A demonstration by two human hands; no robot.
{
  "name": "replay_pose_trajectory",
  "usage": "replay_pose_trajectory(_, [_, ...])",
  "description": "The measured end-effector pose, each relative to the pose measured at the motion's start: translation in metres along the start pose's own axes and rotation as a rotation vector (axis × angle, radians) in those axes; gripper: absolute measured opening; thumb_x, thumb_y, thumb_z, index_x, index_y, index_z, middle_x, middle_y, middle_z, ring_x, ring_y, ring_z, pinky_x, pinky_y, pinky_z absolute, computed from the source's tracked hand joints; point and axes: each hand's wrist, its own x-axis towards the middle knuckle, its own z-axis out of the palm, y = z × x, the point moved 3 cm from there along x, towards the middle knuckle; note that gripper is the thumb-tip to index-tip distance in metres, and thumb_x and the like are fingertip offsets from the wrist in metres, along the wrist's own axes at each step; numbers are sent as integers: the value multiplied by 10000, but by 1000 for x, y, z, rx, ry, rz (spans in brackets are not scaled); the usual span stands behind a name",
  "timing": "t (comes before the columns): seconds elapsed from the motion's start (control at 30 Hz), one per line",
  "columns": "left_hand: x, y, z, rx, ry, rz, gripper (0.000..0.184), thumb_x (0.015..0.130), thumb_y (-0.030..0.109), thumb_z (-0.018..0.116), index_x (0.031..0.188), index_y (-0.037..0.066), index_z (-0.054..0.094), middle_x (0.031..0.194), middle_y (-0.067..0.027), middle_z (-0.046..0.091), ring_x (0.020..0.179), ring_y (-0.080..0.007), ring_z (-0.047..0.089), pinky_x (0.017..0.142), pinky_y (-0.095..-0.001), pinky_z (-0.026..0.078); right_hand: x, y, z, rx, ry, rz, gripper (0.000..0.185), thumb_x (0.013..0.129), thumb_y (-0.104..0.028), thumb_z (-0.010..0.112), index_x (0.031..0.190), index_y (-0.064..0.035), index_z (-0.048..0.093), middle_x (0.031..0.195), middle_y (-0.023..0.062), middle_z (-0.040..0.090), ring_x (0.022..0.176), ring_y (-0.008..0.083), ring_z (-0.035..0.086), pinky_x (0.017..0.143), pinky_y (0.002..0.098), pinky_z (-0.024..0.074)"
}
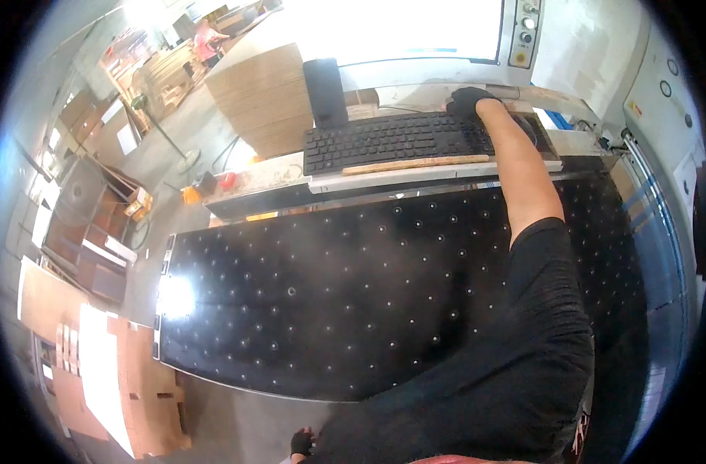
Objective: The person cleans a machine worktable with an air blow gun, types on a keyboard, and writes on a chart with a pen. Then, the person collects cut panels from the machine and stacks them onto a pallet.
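Note:
My right arm reaches forward across a black table dotted with small pale points [353, 286]. At its end, my right hand [470, 102], in a black fingerless glove, rests at the back right of a black keyboard [391, 139]. Its fingers are mostly hidden behind the glove, so what lies under them does not show. A narrow wooden strip [415, 165] runs along the keyboard's front edge. Low by my body hangs my left hand [302, 442], also gloved, its bare fingertips loosely curled and slightly apart, with nothing visible in them.
A bright screen [422, 31] stands behind the keyboard, with a button panel [525, 35] at its right. Left of the keyboard is a tall stack of brown boards [260, 100]. Cardboard pieces [136, 379] stand at lower left. Another person [208, 42] is far back.

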Motion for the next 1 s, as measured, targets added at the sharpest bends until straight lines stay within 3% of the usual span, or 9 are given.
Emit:
replay_pose_trajectory(0.13, [-10,22,-2,-846,24,-543,418,931,346,603,1175,6,601,1013,-124,694,758,-197,646,641,-345,515,9,5,9,15,-18,5,669,903,-571,472,1353,-80,526,1442,151,461,1327,313,441,1102,415,348])
replay_pose_trajectory(0.23, [-15,40,-28,-454,8,-460,542,931,365,606,1309,-14,523,1063,-140,685,773,-199,656,676,-328,521,-19,-16,-6,-105,-41,-112,686,901,-593,467,1328,-62,549,1405,173,494,1305,325,465,1088,424,361])
replay_pose_trajectory(0.3, [-14,28,-10,-578,65,-310,599,922,415,605,1306,-37,522,1085,-147,683,823,-221,669,737,-338,526,6,0,10,37,98,-15,693,894,-597,474,1308,-47,562,1381,189,513,1275,337,494,1063,433,384])
replay_pose_trajectory(0.4, [-1,10,6,-735,138,-481,619,935,469,542,1279,-46,538,1127,-197,665,897,-291,682,823,-372,519,21,5,9,-9,-27,-47,698,882,-601,488,1292,-41,565,1372,201,517,1252,352,511,1034,436,408])
replay_pose_trajectory(0.5, [2,11,3,-509,-14,-462,614,940,482,509,1269,-35,549,1166,-215,642,944,-299,677,868,-385,506,25,5,15,21,28,-12,686,876,-585,505,1271,-27,571,1363,216,519,1251,353,510,1026,433,412])
replay_pose_trajectory(0.63, [17,-15,25,-337,60,-264,589,922,488,514,1232,-7,590,1102,-189,674,931,-281,678,878,-391,498,45,22,25,94,56,-70,696,851,-567,557,1236,12,578,1332,232,539,1235,352,521,1018,422,414])
replay_pose_trajectory(0.8, [-10,45,-21,-543,-85,-589,554,931,483,492,1240,35,596,1206,-213,624,1134,-324,591,969,-414,446,39,35,24,184,65,-72,753,794,-613,612,1206,17,601,1290,239,567,1201,358,544,988,419,433])
replay_pose_trajectory(0.9, [-16,49,-23,-703,-81,-597,532,936,466,504,1250,44,582,1318,-229,544,1237,-328,509,1017,-416,414,49,42,22,195,58,-123,727,777,-616,632,1127,21,639,1209,247,610,1122,367,588,939,432,457])
replay_pose_trajectory(1.0, [8,-5,7,-330,-14,-341,509,932,441,523,1239,39,588,1310,-214,557,1216,-324,529,1003,-405,430,53,42,21,114,138,-180,672,780,-602,646,1013,28,653,1070,235,658,1003,365,622,868,432,477])
